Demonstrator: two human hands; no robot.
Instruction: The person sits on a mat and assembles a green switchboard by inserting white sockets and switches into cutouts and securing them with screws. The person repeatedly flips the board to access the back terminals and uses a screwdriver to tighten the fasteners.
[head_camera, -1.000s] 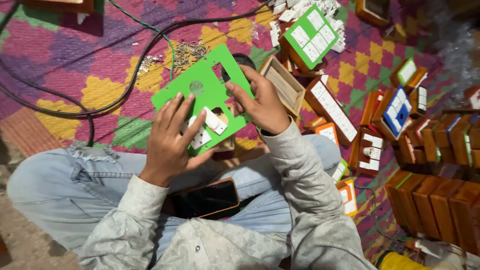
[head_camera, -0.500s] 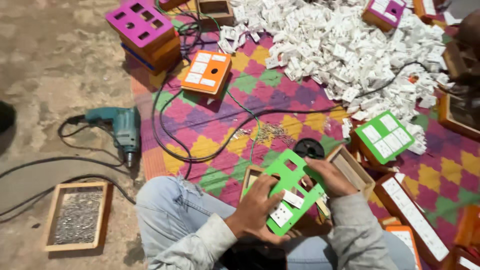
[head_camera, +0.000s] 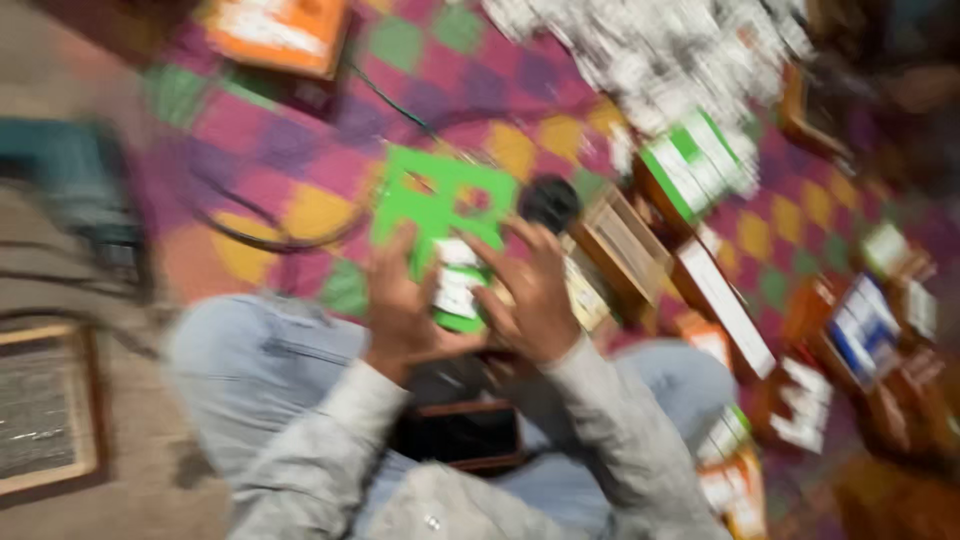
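Observation:
The frame is blurred by head motion. My left hand (head_camera: 405, 305) and my right hand (head_camera: 530, 295) both grip a bright green flat board (head_camera: 432, 205) with square cut-outs, held over my lap. Small white pieces (head_camera: 458, 280) sit in its lower cut-outs, between my two hands. A dark phone (head_camera: 462, 436) lies on my lap below the hands. My legs, in light jeans, are crossed on a colourful checked mat (head_camera: 300, 215).
An open wooden box (head_camera: 622, 245) stands just right of the board, with a green-and-white one (head_camera: 692, 165) beyond. An orange box (head_camera: 280, 30) lies far left, white pieces (head_camera: 650, 50) are heaped at the top, a blue drill (head_camera: 75, 190) and a tray (head_camera: 45, 405) at left.
The view has swung and blurred. The green board stays in both hands over my lap; its white pieces now sit lower between my fingers.

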